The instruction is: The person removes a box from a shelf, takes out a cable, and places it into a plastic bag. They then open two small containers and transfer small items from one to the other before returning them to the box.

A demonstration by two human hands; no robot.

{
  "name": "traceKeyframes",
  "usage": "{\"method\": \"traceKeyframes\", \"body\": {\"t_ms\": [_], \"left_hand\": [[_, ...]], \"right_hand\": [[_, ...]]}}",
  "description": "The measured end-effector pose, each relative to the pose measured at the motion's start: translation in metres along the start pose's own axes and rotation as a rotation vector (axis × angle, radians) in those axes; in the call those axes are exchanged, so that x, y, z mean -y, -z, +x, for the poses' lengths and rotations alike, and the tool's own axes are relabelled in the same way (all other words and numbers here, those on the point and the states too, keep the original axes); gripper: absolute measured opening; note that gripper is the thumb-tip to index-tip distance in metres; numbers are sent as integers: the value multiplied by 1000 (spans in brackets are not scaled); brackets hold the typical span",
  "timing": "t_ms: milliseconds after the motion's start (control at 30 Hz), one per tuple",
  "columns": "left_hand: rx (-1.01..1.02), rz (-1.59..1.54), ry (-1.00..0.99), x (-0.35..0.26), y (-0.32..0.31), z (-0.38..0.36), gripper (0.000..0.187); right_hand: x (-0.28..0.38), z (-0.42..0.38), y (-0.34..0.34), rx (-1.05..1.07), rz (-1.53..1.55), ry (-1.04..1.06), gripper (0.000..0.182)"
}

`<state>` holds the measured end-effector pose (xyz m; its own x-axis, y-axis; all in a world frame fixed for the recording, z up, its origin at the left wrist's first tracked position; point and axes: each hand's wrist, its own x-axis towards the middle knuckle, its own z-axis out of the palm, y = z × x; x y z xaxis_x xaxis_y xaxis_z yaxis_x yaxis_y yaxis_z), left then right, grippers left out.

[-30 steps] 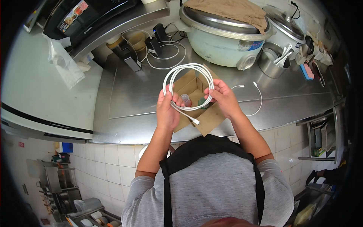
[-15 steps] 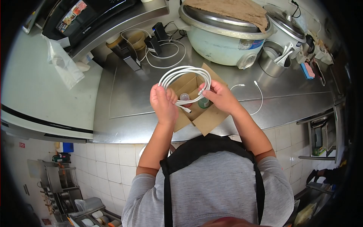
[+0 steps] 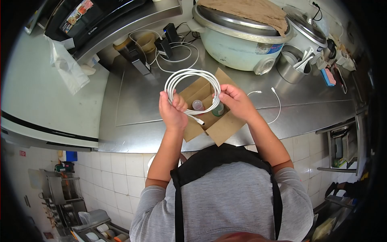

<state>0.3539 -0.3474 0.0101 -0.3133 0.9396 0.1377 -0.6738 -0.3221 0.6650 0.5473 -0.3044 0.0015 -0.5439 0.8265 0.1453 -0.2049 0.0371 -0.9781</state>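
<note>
Round-coiled white cable (image 3: 193,72), centre frame: left hand (image 3: 173,111) is gripping one side, right hand (image 3: 235,103) is pinching the other.

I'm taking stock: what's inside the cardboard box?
A pale-topped container and a green container show inside the box; the cable and right hand cover parts, hiding anything there.

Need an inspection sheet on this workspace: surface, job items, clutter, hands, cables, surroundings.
Surface: stainless counter, reflective.
Job items: coiled white cable, held over an open cardboard box holding two containers.
Clutter: steel pot with white utensils; pink-and-blue item.
Hands: left hand and right hand both hold the coiled white cable.
Cables: plug-ended cable right of the cardboard box; looped cable near black devices.
Surroundings: large cooker, brown cloth on its lid; tiled floor.
</note>
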Motion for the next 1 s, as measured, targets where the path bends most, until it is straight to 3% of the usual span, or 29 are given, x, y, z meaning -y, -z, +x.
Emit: {"method": "traceKeyframes", "body": {"t_ms": [167,233,367,433,533,633,733,1000], "left_hand": [[-54,-33,10,-12,7,-1,33],[-50,-65,-4,-21,13,-2,32],[-67,-126,-35,-35,31,-1,32],[-29,-186,-22,-39,38,0,31],[-39,-212,-9,-42,43,0,31],[-54,-213,3,-42,46,0,29],[-75,-196,30,-42,47,-2,27],[-33,-209,53,-42,52,-6,26]], "right_hand": [[5,-12,35,-342,-138,137,24],[0,-23,74,-577,-396,124,26],[-54,-65,176,-935,-984,-157,41],[-69,-82,194,-1019,-1174,-412,43],[-88,-94,193,-1043,-1250,-606,45],[-96,-98,180,-938,-1292,-722,41],[-98,-101,168,-987,-1264,-665,33],[-92,-93,166,-889,-1210,-820,19]]}}
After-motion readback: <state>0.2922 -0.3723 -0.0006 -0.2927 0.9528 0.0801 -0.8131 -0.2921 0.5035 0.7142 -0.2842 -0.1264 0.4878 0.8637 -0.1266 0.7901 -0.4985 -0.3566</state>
